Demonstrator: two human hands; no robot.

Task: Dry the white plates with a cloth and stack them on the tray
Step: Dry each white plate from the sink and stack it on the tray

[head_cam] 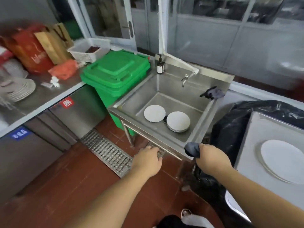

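- Down by the bottom edge, a white shoe [186, 212] stands on the red-brown tiled floor [69, 175].
- 2 bare arms reach out over that floor toward a steel sink [148, 89].
- On the right hand [211, 159], the fingers are curled tight around a dark cloth [191, 149], which is bunched up and pokes out to the left of the fist.
- On the left hand [148, 159], the fingers are bent down and close together, with nothing in them. It hangs just in front of the sink's front edge.
- In the sink lie 1 white plate [154, 113] on the left and a small stack of white plates [178, 122] on the right. They lie flat, and the drain shows between them.
- Another white plate [284, 160] lies flat on a steel tray [263, 129] at the far right, well apart from the sink. Plates are round, so they have no long side.
- A second dark rag [213, 93] hangs on the sink's right rim, near the tap [186, 79]. A brown soap bottle [160, 65] stands at the back left corner; its label is too small to read.
- A green bin [115, 74] stands beside the sink on the left, and a black bag [230, 129] on the right.
- The steel counter [49, 92] on the left holds more plates, red bags and a white basket [88, 49].
- A red sign [68, 102] and a blue sign [19, 134] on the cabinets have Chinese writing, too blurry to read.
- Windows and a door fill the back wall.
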